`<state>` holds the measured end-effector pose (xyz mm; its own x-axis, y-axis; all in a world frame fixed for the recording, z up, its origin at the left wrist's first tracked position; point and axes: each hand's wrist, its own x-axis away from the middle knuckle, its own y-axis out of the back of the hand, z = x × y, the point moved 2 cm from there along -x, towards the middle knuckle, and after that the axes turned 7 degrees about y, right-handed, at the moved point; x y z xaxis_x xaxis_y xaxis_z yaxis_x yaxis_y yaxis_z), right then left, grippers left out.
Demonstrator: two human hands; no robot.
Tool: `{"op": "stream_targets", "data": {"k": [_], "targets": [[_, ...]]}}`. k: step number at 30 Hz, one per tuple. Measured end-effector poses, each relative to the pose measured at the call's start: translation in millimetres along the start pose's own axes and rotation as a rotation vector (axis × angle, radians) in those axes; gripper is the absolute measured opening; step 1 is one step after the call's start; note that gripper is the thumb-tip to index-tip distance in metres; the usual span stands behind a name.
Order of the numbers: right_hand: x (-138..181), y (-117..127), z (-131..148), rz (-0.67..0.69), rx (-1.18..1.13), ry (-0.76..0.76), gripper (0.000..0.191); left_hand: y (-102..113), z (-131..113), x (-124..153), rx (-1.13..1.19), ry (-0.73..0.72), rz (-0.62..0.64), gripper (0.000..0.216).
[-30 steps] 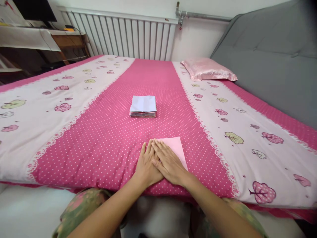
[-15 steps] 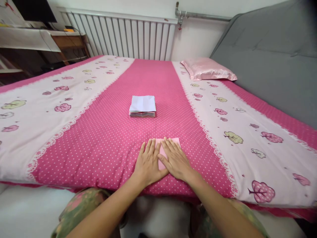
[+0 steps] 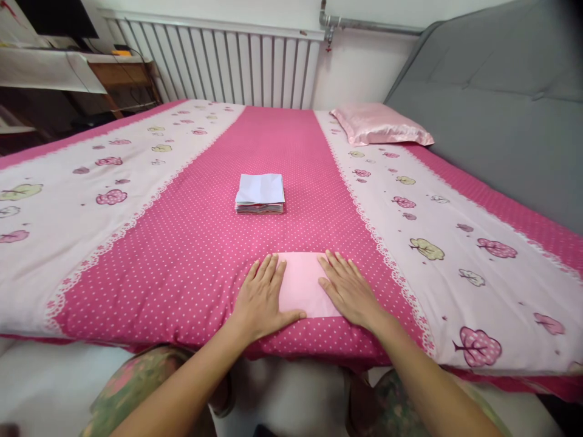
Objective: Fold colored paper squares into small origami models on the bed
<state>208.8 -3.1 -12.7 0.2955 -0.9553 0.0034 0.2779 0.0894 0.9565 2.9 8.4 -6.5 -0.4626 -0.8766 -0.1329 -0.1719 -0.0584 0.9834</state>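
A pale pink sheet of paper point(image 3: 302, 284) lies flat on the dotted pink bedspread, near the bed's front edge. My left hand point(image 3: 264, 297) rests flat over its left side, fingers stretched out and the thumb pointing right along the lower edge. On the right side of the paper lies my right hand point(image 3: 348, 288), palm down with the fingers extended. Both hands are open and hold nothing. Farther back, a stack of folded papers point(image 3: 260, 193) with a white sheet on top sits on the bedspread.
A pink satin pillow point(image 3: 381, 124) lies at the back right against the grey headboard point(image 3: 492, 109). Behind the bed stands a white radiator point(image 3: 228, 64). A desk point(image 3: 122, 76) with a monitor point(image 3: 57, 18) is at the far left.
My hands have moved apart, the right one sliding right and the left one slightly left. More of the pink paper shows between them, and it looks wider.
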Motion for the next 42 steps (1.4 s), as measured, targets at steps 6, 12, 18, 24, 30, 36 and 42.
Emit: {"op": "stream_targets", "data": {"k": [6,12,18,24,30,36,42], "targets": [[9.3,9.8,-12.6,-0.093,-0.312,0.07,0.051,12.5,17.1,5.7,0.096,-0.221,0.108,0.108],[17.0,21.0,-27.3,-0.208,-0.584,0.11,0.043,25.0,24.2,7.6,0.222,-0.241,0.114,0.079],[17.5,20.0,-24.9,-0.16,-0.505,0.093,0.04,27.8,22.6,7.3,0.225,-0.273,0.118,0.069],[14.6,21.3,-22.1,-0.114,-0.413,0.098,0.034,27.5,27.1,5.8,0.191,-0.227,0.104,0.069],[12.5,20.6,-23.3,-0.128,-0.416,0.075,0.029,20.2,29.0,1.7,0.215,-0.138,0.033,0.045],[6.4,13.2,-19.2,-0.263,-0.426,0.001,0.033,11.8,24.8,-9.4,0.325,0.085,-0.198,0.025],[-2.5,5.1,-17.0,-0.389,-0.416,-0.138,0.031,11.0,18.1,-20.5,0.28,0.285,-0.309,0.032]]}}
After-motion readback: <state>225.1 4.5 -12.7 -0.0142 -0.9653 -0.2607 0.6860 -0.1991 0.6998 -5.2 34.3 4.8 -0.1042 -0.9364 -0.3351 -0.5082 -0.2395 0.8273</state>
